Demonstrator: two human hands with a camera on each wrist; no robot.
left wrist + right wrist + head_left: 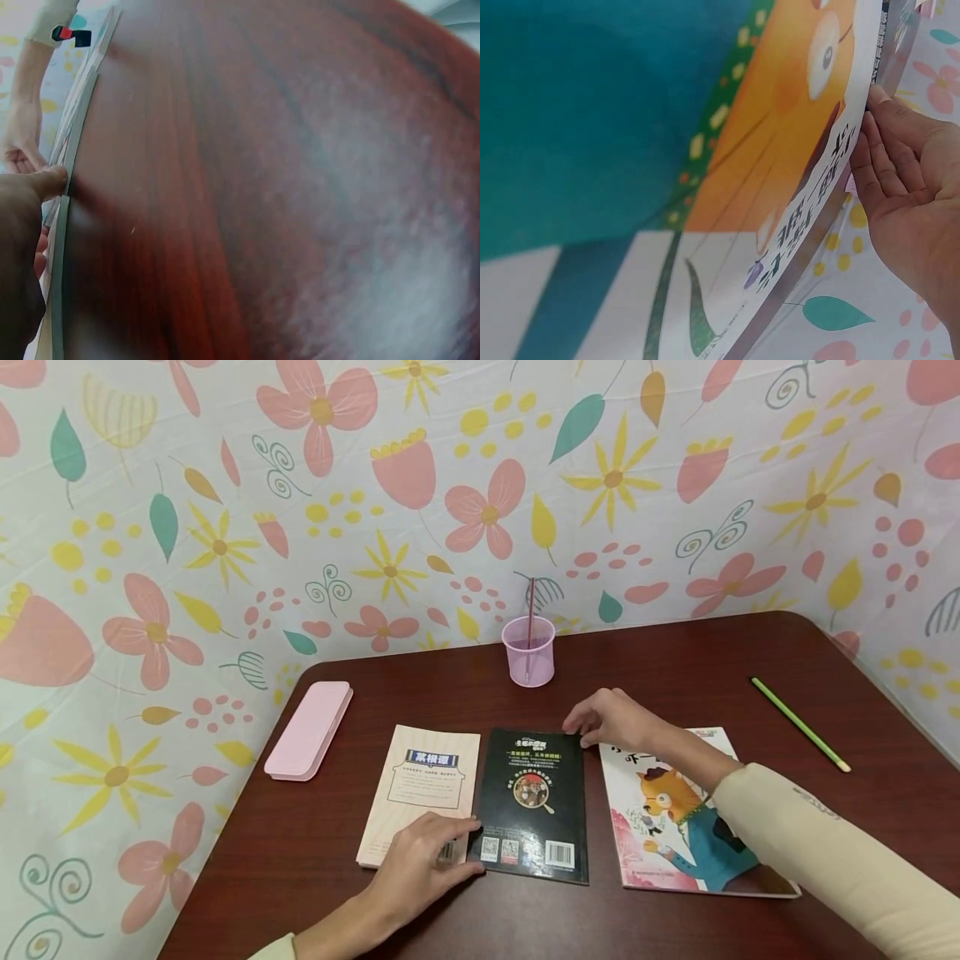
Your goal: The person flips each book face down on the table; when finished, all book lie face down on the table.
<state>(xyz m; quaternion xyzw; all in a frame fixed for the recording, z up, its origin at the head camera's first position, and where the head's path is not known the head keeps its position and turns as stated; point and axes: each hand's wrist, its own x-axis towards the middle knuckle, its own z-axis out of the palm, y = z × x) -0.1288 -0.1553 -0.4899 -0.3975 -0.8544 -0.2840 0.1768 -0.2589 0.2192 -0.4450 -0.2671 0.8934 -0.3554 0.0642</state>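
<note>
Black book [534, 806] on the tabletop [405, 693], left grip [420, 862] and right grip [618, 724] at opposite corners.
Head: book lies barcode side up between cream book [420, 777] and bear-covered book [675, 831]; left grip wide, thumb and forefinger spread at the lower left corner; right grip relaxed, fingertips at the upper right; left wrist: thumb [49, 180] touching a book edge, other fingers mostly hidden; right wrist: fingers [885, 166] nearly straight, beyond the bear-covered book's artwork.

The brown table [420, 693] bears three books [532, 827] — plus a pink case [309, 731], lilac cup [542, 662] and green pencil [801, 724].
</note>
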